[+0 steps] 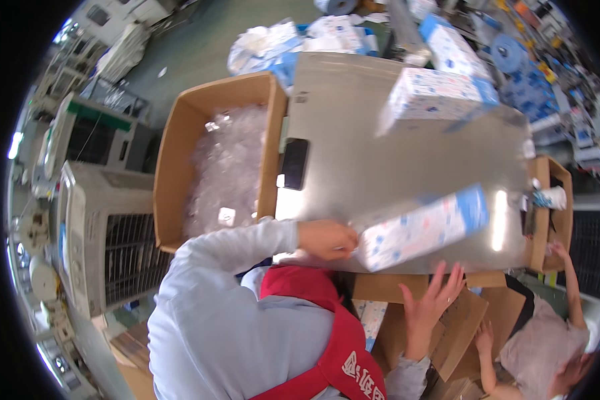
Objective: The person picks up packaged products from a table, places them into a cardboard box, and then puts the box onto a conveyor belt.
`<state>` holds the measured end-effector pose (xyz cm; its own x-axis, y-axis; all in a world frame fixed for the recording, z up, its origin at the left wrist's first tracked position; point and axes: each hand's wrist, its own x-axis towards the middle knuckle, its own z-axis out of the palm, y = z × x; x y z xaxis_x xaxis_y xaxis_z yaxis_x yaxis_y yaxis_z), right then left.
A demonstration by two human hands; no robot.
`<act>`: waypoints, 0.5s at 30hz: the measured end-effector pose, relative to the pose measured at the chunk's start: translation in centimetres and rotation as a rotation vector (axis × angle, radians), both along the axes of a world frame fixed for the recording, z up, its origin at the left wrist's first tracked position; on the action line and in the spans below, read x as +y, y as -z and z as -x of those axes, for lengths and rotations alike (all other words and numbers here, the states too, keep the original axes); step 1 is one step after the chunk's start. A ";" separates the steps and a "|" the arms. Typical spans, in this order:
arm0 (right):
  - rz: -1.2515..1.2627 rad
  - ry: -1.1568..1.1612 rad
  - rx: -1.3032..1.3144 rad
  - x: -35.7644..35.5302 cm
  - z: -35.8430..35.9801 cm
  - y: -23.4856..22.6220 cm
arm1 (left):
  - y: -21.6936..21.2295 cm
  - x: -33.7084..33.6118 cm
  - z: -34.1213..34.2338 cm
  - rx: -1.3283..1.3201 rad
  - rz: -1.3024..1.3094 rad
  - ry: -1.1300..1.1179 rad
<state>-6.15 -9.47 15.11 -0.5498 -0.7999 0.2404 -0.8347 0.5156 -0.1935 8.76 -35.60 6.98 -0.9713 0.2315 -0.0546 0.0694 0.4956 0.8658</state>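
Note:
My left hand (pixel 327 239) grips the near end of a long white and blue wrapped pack (pixel 423 228) lying at the front edge of a shiny metal table (pixel 353 140). My right hand (pixel 435 297) is open, fingers spread, just below the pack and above a brown carton (pixel 407 313), apart from both. A second wrapped pack of the same kind (pixel 440 97) lies further back on the table.
An open cardboard box (pixel 180 133) of clear plastic bags stands left of the table. A black phone (pixel 295 163) lies on the table's left edge. Another person (pixel 547 333) crouches at lower right near a small box (pixel 553 213). More packs are piled behind.

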 end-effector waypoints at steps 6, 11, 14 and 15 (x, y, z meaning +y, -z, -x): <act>-0.338 -0.441 -0.284 -6.4 -0.6 1.8 | 1.8 -6.0 -13.1 -0.031 -0.126 -1.387; -0.010 -0.100 -0.387 -3.1 0.8 -0.9 | 22.8 -13.6 -18.0 -0.104 0.403 -1.368; 0.441 0.167 -0.862 3.7 -0.9 -7.0 | 32.5 -19.6 -25.3 -0.456 0.315 -1.352; 0.598 0.299 -1.043 6.2 -2.5 -8.0 | 33.3 -19.0 -23.6 -0.497 0.324 -1.347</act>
<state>-3.63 -3.30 23.13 -0.8396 -0.5255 -0.1373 -0.0059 0.2616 -0.9652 32.34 -54.61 -26.32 -0.3055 -0.8996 -0.3121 -0.8562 0.1161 0.5034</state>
